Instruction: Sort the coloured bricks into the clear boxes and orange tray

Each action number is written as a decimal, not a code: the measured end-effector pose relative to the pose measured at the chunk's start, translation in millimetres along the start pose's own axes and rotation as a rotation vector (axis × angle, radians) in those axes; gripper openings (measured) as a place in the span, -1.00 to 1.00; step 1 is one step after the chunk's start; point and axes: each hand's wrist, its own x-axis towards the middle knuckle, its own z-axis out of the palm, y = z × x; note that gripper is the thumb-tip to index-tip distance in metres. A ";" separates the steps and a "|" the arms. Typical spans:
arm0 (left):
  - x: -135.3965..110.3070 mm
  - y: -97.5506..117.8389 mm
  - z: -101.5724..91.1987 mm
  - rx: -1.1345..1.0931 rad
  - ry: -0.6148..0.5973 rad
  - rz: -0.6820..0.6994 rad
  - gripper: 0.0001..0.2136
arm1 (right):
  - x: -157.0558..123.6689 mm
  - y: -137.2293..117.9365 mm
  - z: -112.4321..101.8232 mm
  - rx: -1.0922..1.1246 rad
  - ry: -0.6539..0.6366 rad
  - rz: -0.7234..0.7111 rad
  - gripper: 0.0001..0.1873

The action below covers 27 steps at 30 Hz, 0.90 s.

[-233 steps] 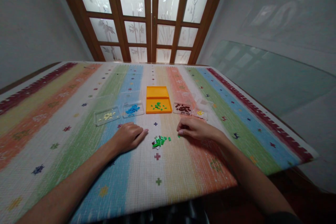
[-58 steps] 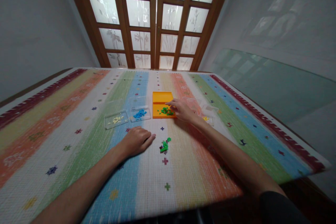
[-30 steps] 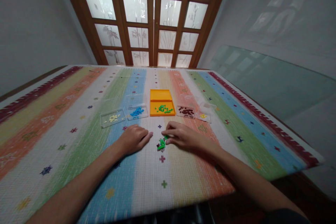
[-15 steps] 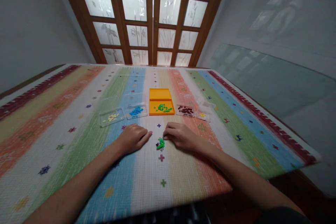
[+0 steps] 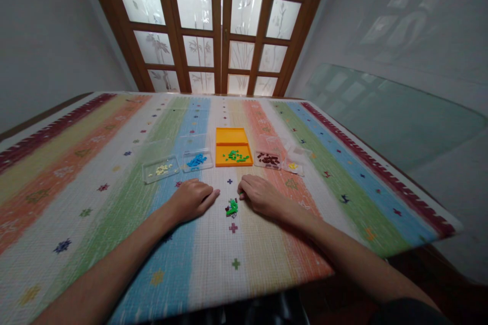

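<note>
A small heap of green pieces [image 5: 231, 207], with a few dark ones mixed in, lies on the striped tablecloth [image 5: 114, 203] between my hands. My right hand [image 5: 258, 195] rests just right of the heap, fingers curled and pinched at its upper edge; what they hold is too small to see. My left hand [image 5: 191, 199] lies flat on the cloth left of the heap, fingers together and loosely bent, holding nothing. Behind the heap stands an open orange box [image 5: 233, 147] with green pieces inside.
Clear boxes stand in a row beside the orange one: pale yellow pieces [image 5: 160, 168], blue pieces [image 5: 197, 160], dark brown pieces [image 5: 268, 159] and yellow pieces [image 5: 295, 164]. The table's right edge [image 5: 385, 172] slants toward me. Wooden glazed doors [image 5: 224, 25] stand behind.
My right hand went from the orange box back to the heap and curled in at its right side. The heap has shrunk and the box holds more green. My left hand stayed put.
</note>
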 end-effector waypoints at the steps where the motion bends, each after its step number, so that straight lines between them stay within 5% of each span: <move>1: 0.1 -0.1 0.0 -0.001 -0.002 0.001 -0.52 | -0.4 0.3 -0.6 0.032 0.011 0.004 -0.87; 8: -0.2 -0.3 -0.7 -0.021 -0.009 -0.009 -0.51 | 0.3 21.3 -18.8 0.344 0.146 0.035 -0.85; 18: -0.1 -0.6 1.2 -0.021 -0.030 -0.013 -0.52 | 53.1 44.3 -49.5 0.343 0.283 0.005 -0.93; 27: -0.6 -0.2 2.3 -0.027 -0.032 -0.034 -0.51 | 105.3 57.5 -35.8 0.243 0.140 0.091 -0.79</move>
